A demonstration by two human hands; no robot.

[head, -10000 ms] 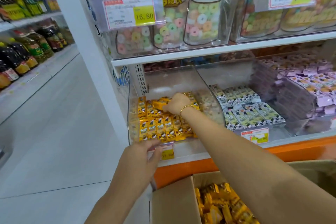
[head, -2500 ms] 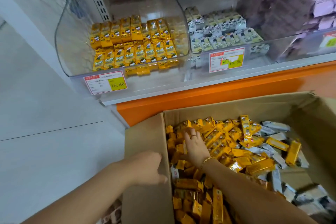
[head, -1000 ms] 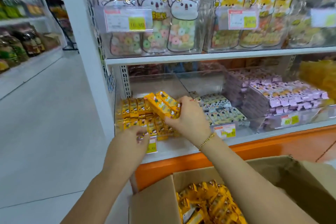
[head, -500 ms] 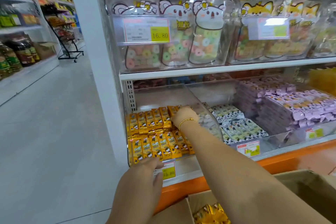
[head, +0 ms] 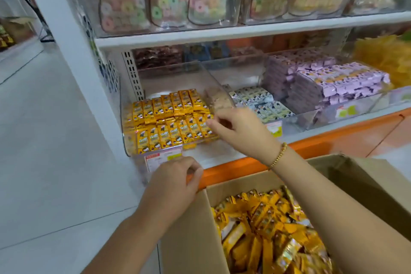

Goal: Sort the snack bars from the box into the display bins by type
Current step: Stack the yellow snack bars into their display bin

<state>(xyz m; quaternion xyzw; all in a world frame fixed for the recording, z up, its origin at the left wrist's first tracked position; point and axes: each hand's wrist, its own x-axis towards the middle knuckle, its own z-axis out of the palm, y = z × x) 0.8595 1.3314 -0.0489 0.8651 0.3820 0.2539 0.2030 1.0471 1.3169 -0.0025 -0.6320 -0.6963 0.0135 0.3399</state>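
Observation:
Yellow snack bars (head: 169, 118) lie in two neat rows inside the left clear display bin (head: 127, 131) on the lower shelf. My right hand (head: 240, 127) is at the bin's front right corner, fingers loosely curled and holding nothing. Just above the near left corner of the cardboard box (head: 189, 240) is my left hand (head: 175, 182), its fingers loosely curled with nothing seen in them. The box holds a loose heap of yellow bars (head: 266, 229). White cow-pattern bars (head: 262, 100) fill the bin to the right.
Purple bars (head: 333, 82) are stacked in a third bin further right. Bags of ring sweets (head: 200, 0) stand on the shelf above. A price tag (head: 163, 158) hangs on the left bin's front. An orange ledge (head: 311, 142) runs below the shelf. Grey floor lies to the left.
My right hand has let go of the yellow bars in the left bin and drawn back to its front, empty. The view has tilted down, showing more of the box.

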